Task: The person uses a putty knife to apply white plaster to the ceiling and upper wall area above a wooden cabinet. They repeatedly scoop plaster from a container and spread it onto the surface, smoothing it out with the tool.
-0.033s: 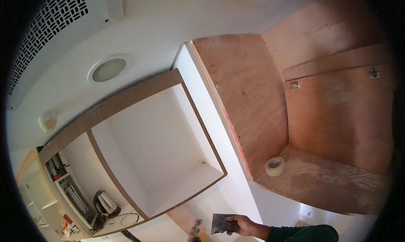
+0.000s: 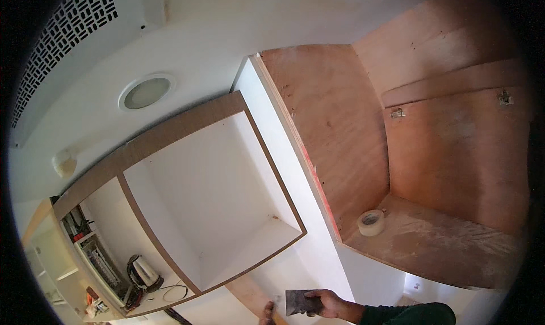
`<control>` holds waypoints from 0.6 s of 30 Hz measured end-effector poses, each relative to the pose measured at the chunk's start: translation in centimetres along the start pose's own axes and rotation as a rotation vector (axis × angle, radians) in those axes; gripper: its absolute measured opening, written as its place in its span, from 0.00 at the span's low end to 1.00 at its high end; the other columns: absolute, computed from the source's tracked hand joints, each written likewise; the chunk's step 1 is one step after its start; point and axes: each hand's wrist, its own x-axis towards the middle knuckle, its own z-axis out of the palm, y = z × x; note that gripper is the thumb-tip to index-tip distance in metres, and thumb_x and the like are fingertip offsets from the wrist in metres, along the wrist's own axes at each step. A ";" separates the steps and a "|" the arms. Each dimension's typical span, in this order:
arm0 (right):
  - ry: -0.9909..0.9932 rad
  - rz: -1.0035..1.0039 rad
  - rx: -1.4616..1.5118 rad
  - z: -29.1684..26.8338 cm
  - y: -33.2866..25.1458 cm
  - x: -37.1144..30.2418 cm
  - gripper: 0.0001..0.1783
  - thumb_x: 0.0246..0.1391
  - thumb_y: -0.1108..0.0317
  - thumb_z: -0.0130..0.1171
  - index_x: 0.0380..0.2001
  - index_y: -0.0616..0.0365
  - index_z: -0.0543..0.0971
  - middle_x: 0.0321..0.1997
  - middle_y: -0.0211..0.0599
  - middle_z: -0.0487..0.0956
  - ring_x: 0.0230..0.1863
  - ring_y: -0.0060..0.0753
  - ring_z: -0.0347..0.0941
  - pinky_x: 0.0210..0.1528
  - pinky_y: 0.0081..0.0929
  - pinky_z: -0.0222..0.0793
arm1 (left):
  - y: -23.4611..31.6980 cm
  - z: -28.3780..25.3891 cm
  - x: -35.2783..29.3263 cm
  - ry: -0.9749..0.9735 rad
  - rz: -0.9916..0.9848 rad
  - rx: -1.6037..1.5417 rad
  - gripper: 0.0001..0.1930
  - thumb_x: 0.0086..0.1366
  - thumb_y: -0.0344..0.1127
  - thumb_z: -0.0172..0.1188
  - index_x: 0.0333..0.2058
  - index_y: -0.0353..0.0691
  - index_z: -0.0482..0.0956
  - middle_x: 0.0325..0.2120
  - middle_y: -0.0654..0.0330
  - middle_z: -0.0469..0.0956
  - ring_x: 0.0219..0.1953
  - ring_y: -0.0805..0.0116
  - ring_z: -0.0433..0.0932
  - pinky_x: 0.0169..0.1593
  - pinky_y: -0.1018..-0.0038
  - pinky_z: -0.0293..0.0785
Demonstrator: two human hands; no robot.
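Observation:
At the lower edge my right hand (image 2: 330, 303), in a dark green sleeve, is closed round the edge of a dark, flat rectangular plate (image 2: 296, 302). My left hand (image 2: 267, 313) is just left of the plate, partly cut off by the lower edge. Its fingers look curled, with a small pale tip (image 2: 277, 298) showing above them; I cannot make out what they hold. Beyond both hands is the white side panel (image 2: 292, 149) of a cabinet. A roll of pale tape (image 2: 371, 223) lies on the dusty shelf of the bare wooden cabinet (image 2: 443, 234) at right.
White open cabinets with a brown frame (image 2: 187, 139) run to the left. An electric kettle (image 2: 146, 273) and loose cables (image 2: 173, 292) lie in a compartment. A round ceiling light (image 2: 147, 93) and a vent grille (image 2: 71, 47) are above. Metal hinges (image 2: 505, 97) are on the wooden back.
My left hand has shifted slightly right and lower, with the pale tip now nearer the plate. My right hand and the plate have dropped a few pixels at most.

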 end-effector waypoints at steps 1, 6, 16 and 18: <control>0.034 0.041 0.015 0.3 0.4 -0.2 0.24 0.60 0.62 0.54 0.56 0.66 0.73 0.39 0.43 0.82 0.37 0.41 0.79 0.31 0.37 0.72 | -1.1 -0.4 -0.6 -0.019 -0.050 0.010 0.19 0.72 0.33 0.50 0.59 0.35 0.72 0.40 0.57 0.79 0.35 0.67 0.78 0.38 0.74 0.78; -0.171 0.048 0.234 -0.9 1.3 0.0 0.22 0.61 0.71 0.52 0.59 0.64 0.71 0.47 0.47 0.80 0.45 0.45 0.79 0.41 0.38 0.76 | -3.1 -1.5 -3.2 -0.033 -0.136 0.030 0.20 0.72 0.34 0.50 0.59 0.35 0.71 0.41 0.58 0.79 0.36 0.67 0.78 0.39 0.73 0.78; -0.109 -1.162 -1.464 6.2 -0.4 -1.0 0.19 0.63 0.74 0.52 0.57 0.61 0.75 0.53 0.44 0.81 0.60 0.36 0.73 0.59 0.39 0.71 | -1.5 -2.2 -2.3 -0.036 -0.042 0.065 0.21 0.72 0.35 0.49 0.61 0.37 0.71 0.42 0.58 0.79 0.38 0.67 0.78 0.41 0.72 0.78; -0.261 -0.888 -1.429 3.5 1.2 0.3 0.28 0.63 0.65 0.55 0.65 0.56 0.66 0.65 0.44 0.66 0.67 0.45 0.60 0.67 0.44 0.58 | -1.5 -2.1 -1.8 -0.066 -0.042 0.073 0.21 0.72 0.35 0.49 0.61 0.37 0.70 0.43 0.58 0.79 0.38 0.67 0.78 0.42 0.72 0.78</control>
